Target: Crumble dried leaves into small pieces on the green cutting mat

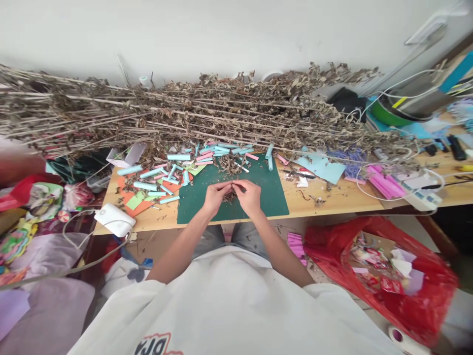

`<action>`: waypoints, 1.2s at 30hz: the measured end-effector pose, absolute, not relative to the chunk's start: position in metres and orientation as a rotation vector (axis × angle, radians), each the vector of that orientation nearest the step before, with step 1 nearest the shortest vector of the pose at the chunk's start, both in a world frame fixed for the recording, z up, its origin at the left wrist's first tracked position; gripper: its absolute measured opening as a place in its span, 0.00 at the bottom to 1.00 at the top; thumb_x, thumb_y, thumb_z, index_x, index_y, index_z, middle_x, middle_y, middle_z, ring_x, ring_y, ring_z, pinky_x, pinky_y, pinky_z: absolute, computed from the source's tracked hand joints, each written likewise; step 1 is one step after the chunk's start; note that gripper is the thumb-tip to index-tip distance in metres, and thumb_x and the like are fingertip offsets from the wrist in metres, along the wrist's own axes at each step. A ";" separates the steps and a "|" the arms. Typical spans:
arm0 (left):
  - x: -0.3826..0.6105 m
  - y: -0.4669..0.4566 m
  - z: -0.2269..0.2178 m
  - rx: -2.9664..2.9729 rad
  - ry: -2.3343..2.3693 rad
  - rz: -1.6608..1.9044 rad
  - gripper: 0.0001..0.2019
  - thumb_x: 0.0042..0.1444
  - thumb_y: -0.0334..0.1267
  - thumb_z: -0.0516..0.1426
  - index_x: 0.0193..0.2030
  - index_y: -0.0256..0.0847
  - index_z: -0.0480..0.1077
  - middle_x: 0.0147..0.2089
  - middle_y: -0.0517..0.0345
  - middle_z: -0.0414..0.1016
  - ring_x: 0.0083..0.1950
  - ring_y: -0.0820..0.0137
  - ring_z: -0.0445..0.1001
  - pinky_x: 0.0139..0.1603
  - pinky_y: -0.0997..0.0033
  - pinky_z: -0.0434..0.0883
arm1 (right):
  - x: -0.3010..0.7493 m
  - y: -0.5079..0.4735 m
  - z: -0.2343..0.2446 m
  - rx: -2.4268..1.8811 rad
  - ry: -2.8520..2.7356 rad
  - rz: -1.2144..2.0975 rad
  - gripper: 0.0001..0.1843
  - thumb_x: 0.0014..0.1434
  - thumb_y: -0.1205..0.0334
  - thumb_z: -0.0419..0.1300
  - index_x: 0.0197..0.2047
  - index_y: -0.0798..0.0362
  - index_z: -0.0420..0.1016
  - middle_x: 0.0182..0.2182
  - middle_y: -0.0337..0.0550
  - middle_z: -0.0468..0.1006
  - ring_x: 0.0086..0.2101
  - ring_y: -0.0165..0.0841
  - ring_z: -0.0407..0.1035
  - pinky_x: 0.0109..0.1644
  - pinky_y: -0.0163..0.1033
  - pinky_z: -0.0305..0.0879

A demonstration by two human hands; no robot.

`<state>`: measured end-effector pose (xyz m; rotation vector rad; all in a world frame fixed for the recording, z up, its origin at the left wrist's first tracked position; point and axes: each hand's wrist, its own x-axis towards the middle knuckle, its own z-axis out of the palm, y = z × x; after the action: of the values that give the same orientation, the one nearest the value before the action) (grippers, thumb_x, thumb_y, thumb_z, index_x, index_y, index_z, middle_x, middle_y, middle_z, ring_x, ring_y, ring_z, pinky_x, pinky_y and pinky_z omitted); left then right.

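Note:
Both hands meet over the front of a dark green cutting mat (275, 199). My left hand (215, 197) is closed in a pinch, its fingertips touching those of my right hand (248, 196), which pinches too. Whatever lies between the fingertips is too small to make out. Directly below them is a little heap of crumbled dried leaves (231, 197). A second pile of dried leaf bits (229, 163) sits farther back on the mat. Around it lie rolled blue paper tubes (179, 157) and pink paper tubes (204, 159), several of each.
Long dried plant stalks (177, 111) stretch along the wall behind the mat. A white power bank (115, 220) with a cable rests at the table's left edge. Blue paper (325, 167) and a power strip (417, 192) lie rightward. A red rubbish bag (417, 310) stands below right.

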<state>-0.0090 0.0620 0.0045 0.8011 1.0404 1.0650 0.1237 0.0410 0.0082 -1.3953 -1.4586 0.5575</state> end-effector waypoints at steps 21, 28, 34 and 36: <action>-0.020 0.064 0.011 1.669 1.338 0.881 0.07 0.57 0.35 0.57 0.37 0.38 0.77 0.35 0.55 0.79 0.35 0.69 0.75 0.39 0.71 0.70 | 0.120 0.039 0.008 -1.381 -1.549 0.512 0.06 0.56 0.65 0.56 0.32 0.51 0.74 0.29 0.41 0.77 0.28 0.31 0.70 0.37 0.36 0.68; -0.029 0.069 0.016 1.981 1.415 0.795 0.07 0.59 0.29 0.54 0.37 0.39 0.74 0.37 0.54 0.77 0.38 0.68 0.73 0.42 0.69 0.68 | 0.132 0.044 -0.002 -1.444 -1.612 0.414 0.08 0.58 0.66 0.54 0.35 0.52 0.75 0.32 0.44 0.77 0.32 0.34 0.71 0.41 0.38 0.68; -0.034 0.077 0.018 1.997 1.334 0.794 0.06 0.57 0.37 0.59 0.32 0.40 0.76 0.36 0.54 0.75 0.37 0.68 0.73 0.42 0.70 0.68 | 0.137 0.046 -0.009 -1.472 -1.820 0.389 0.12 0.64 0.64 0.53 0.40 0.51 0.78 0.39 0.48 0.79 0.41 0.39 0.71 0.48 0.42 0.66; -0.034 0.084 0.018 2.000 1.336 0.791 0.12 0.60 0.41 0.56 0.31 0.40 0.77 0.37 0.52 0.75 0.38 0.67 0.73 0.42 0.69 0.68 | 0.136 0.045 -0.012 -1.500 -1.854 0.360 0.12 0.65 0.62 0.53 0.40 0.51 0.78 0.39 0.48 0.79 0.42 0.40 0.70 0.48 0.44 0.65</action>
<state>-0.0342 0.0843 0.0185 2.0003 1.3357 0.7910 0.1364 0.0451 -0.0117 -1.4998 -1.8543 0.3598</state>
